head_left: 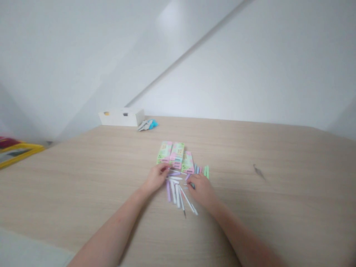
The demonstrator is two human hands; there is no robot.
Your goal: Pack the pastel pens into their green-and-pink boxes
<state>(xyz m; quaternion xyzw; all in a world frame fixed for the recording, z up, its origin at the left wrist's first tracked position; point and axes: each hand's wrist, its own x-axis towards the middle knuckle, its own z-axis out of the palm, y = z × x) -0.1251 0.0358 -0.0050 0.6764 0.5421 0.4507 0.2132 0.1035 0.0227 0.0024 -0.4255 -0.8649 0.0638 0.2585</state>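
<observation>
Three small pink-and-green boxes (pixel 175 155) lie side by side on the wooden table (pixel 250 193). Just in front of them are several loose pastel pens (pixel 176 190), purple, white and green. My left hand (pixel 156 178) rests at the left of the pile, fingers curled at a purple pen (pixel 174 173) near the boxes. My right hand (pixel 201 190) is at the right of the pile, fingers bent and pinching the other end of something thin there. The picture is blurred, so the grips are hard to make out.
A white open box (pixel 121 117) stands at the far edge by the wall, with a grey and blue object (pixel 147 125) beside it. A yellow-framed item (pixel 16 152) lies at the far left. A dark mark (pixel 259 171) shows on the table to the right.
</observation>
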